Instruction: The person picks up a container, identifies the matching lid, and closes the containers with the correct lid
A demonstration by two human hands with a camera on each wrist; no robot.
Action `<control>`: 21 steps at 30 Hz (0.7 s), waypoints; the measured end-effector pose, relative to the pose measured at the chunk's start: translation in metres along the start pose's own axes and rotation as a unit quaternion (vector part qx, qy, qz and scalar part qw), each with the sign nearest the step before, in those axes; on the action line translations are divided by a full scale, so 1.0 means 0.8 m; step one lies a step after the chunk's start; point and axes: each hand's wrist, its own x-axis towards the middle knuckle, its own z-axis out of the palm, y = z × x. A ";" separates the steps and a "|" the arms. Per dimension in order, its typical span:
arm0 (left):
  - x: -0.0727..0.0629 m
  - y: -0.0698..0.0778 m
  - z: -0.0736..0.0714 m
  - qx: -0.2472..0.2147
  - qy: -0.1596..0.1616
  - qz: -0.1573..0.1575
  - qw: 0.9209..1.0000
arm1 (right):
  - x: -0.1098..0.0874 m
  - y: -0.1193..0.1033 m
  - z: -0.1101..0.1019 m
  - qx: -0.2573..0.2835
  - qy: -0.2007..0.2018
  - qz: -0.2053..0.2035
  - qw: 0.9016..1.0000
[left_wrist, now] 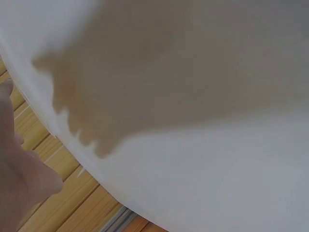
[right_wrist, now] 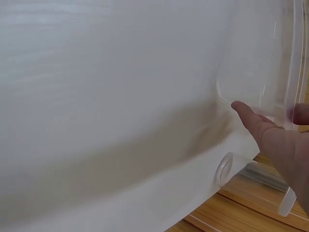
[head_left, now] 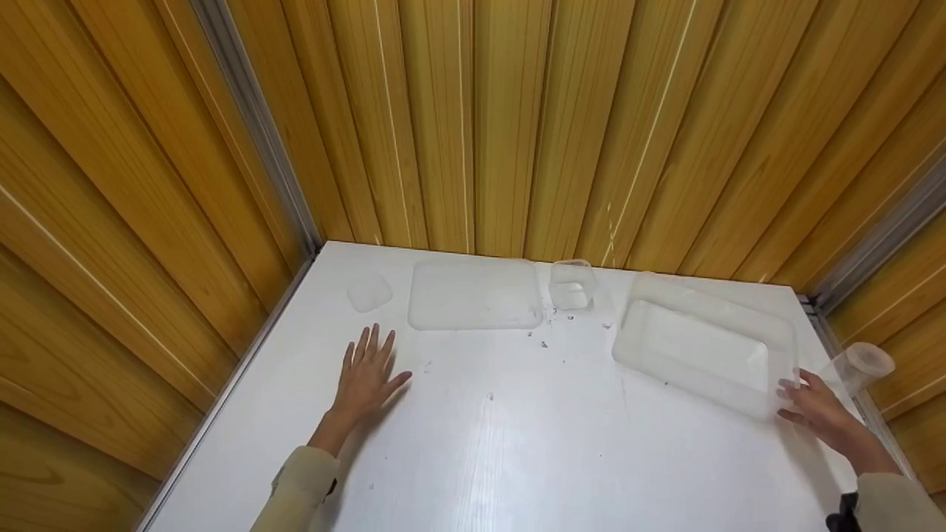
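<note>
My left hand [head_left: 362, 388] hovers palm down over the white table [head_left: 473, 458] with its fingers spread and nothing in it. In the left wrist view its shadow falls on the tabletop, and part of the hand [left_wrist: 24, 174] shows at the edge. Just beyond the fingertips lies a small translucent lid [head_left: 369, 292]. My right hand [head_left: 820, 410] grips the near right corner of a large clear plastic container [head_left: 687, 384], thumb along the front wall and fingers around the short side. Behind that hand, at the table edge, a clear plastic cup [head_left: 868, 362] appears tipped.
A large rectangular translucent lid [head_left: 475, 295] lies at the back of the table, with a small square clear container [head_left: 572, 288] to its right. Small dark specks [head_left: 545, 344] dot the surface nearby. Wood-look panels [head_left: 510, 133] wall in the back and sides.
</note>
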 end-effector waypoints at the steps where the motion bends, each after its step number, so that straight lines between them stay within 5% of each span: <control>1: 0.001 0.001 -0.001 -0.001 0.001 0.000 1.000 | -0.003 0.001 -0.003 -0.009 -0.010 0.000 1.000; 12: 0.006 0.006 -0.003 -0.013 0.000 0.004 1.000 | -0.014 0.009 -0.019 -0.024 -0.057 0.007 0.998; 21: 0.004 -0.001 -0.002 0.002 0.012 0.008 1.000 | -0.012 0.005 -0.008 0.041 -0.102 -0.005 0.994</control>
